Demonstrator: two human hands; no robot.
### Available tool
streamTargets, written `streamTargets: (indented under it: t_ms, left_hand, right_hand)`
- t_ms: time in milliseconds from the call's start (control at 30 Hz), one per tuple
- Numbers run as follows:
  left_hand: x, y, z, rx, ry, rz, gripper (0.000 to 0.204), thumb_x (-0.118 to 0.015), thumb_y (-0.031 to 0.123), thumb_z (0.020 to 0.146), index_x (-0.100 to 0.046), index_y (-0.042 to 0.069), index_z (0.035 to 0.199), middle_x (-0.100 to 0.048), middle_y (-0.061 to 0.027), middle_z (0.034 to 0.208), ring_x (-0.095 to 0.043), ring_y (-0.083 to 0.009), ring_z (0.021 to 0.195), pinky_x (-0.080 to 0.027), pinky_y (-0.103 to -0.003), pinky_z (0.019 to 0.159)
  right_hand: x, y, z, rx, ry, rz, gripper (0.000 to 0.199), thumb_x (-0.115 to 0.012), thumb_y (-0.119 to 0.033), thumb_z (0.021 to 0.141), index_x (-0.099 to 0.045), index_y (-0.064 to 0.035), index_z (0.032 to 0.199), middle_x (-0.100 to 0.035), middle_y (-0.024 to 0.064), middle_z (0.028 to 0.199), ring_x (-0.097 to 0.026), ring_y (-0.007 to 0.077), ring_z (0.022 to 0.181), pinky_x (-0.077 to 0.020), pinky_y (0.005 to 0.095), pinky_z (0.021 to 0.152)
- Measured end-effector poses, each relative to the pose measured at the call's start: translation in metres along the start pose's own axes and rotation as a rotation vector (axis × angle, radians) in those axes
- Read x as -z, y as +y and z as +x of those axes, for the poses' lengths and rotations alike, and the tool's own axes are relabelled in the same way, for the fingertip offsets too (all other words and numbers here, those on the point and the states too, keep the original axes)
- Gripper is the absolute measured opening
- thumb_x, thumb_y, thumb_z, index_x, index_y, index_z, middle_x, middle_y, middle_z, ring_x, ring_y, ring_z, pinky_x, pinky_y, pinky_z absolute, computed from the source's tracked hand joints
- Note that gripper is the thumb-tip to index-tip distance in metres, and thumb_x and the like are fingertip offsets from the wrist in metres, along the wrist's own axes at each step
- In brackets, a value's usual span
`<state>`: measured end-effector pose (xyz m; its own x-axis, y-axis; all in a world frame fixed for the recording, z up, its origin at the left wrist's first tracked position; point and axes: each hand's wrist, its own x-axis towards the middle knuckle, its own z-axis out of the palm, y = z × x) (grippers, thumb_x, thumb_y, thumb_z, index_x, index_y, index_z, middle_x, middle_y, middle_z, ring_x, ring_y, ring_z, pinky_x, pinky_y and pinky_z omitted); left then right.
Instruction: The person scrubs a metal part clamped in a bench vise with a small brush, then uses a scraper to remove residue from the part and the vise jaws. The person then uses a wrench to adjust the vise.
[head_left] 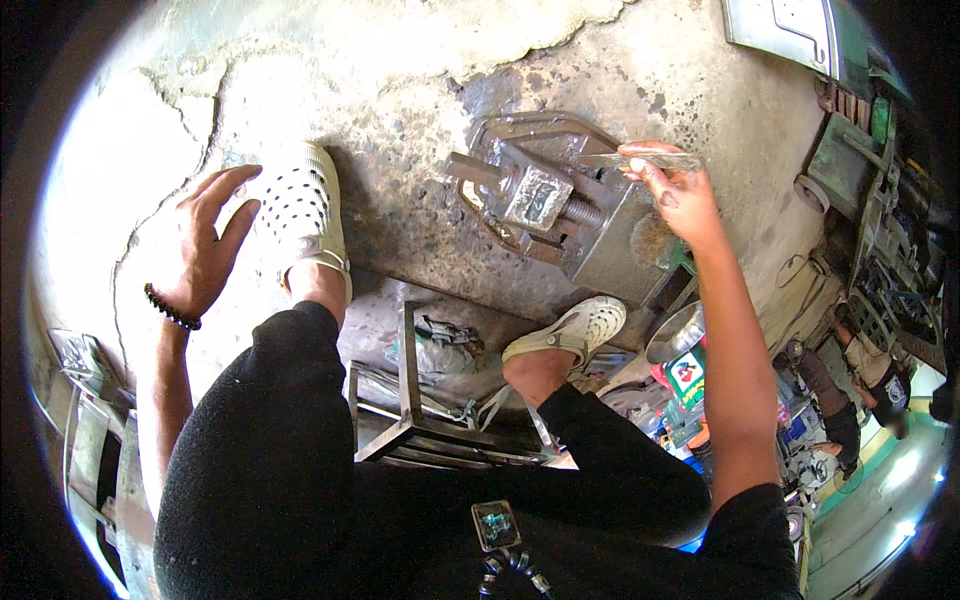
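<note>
My right hand (pixel 672 192) is closed around a thin pointed tool (pixel 598 157), its slim tip reaching left over a heavy metal assembly. This assembly has a worn square block (pixel 540 197), a threaded screw (pixel 582 212) and a round bar (pixel 474 170) sticking out on the left. Around it runs a dark metal frame (pixel 560 122) with cut corners. The tool's exact kind is too small to tell. My left hand (pixel 208 238) hangs at the left with fingers apart, holding nothing. It is nearest my left clog (pixel 305 205), and a beaded bracelet circles that wrist.
Between my legs stands a low metal stool frame (pixel 408 370), with a plastic bag (pixel 440 345) beside it. A round metal bowl (pixel 678 335) and cluttered parts lie by my right arm. Metal scrap lines the right, where other people (pixel 825 390) are working. The concrete floor is cracked (pixel 215 110).
</note>
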<state>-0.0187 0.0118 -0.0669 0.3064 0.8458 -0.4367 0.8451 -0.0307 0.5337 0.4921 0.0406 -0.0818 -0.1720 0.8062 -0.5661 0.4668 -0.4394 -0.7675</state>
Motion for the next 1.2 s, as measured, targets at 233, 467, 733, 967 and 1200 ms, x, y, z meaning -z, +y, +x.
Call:
streamTargets:
  t_ms: [233,467,733,967,1200]
  left_hand:
    - [0.001,-0.019,-0.01,0.071,-0.002,-0.034,0.034,-0.065,0.008,0.093,-0.062,0.003,0.127,-0.068,-0.0174,0.12,-0.066,-0.0308,0.11,-0.051,-0.04,0.096]
    - [-0.003,-0.01,-0.001,0.004,-0.019,-0.008,0.035,-0.065,0.007,0.093,-0.062,0.003,0.127,-0.067,-0.0183,0.12,-0.065,-0.031,0.112,-0.05,-0.04,0.097]
    - [-0.005,-0.022,-0.002,-0.002,0.0,-0.068,0.036,-0.065,0.007,0.092,-0.062,0.002,0.127,-0.067,-0.0182,0.12,-0.065,-0.0311,0.111,-0.05,-0.039,0.097]
    - [-0.005,-0.023,0.003,0.021,-0.016,-0.098,0.036,-0.066,0.007,0.092,-0.062,0.002,0.127,-0.067,-0.0182,0.121,-0.065,-0.0307,0.112,-0.05,-0.039,0.097]
    - [0.004,-0.016,0.01,0.029,-0.048,-0.038,0.034,-0.064,0.009,0.094,-0.062,0.002,0.127,-0.067,-0.0183,0.122,-0.064,-0.0319,0.112,-0.05,-0.04,0.098]
  right_hand:
    - [-0.023,0.003,-0.053,0.252,0.209,-0.193,0.019,-0.06,0.008,0.09,-0.068,0.0043,0.106,-0.073,0.0147,0.107,-0.069,0.0201,0.098,-0.054,0.0315,0.088]
    - [-0.077,0.005,-0.073,0.311,0.587,-0.441,0.019,-0.061,0.005,0.087,-0.068,0.0036,0.105,-0.071,0.0186,0.102,-0.071,0.0281,0.088,-0.0547,0.0355,0.083]
    - [-0.067,0.005,-0.053,0.249,0.541,-0.348,0.017,-0.06,0.002,0.09,-0.07,0.0041,0.104,-0.072,0.0176,0.1,-0.071,0.0253,0.089,-0.0549,0.0334,0.08]
    - [-0.077,0.02,-0.058,0.235,0.573,-0.345,0.015,-0.062,0.005,0.092,-0.068,0.0055,0.106,-0.073,0.0102,0.101,-0.066,0.0113,0.085,-0.0537,0.0256,0.075]
    - [-0.082,0.006,-0.051,0.215,0.545,-0.25,0.014,-0.061,0.008,0.09,-0.067,0.006,0.103,-0.072,0.0109,0.096,-0.066,0.0115,0.084,-0.0537,0.026,0.076]
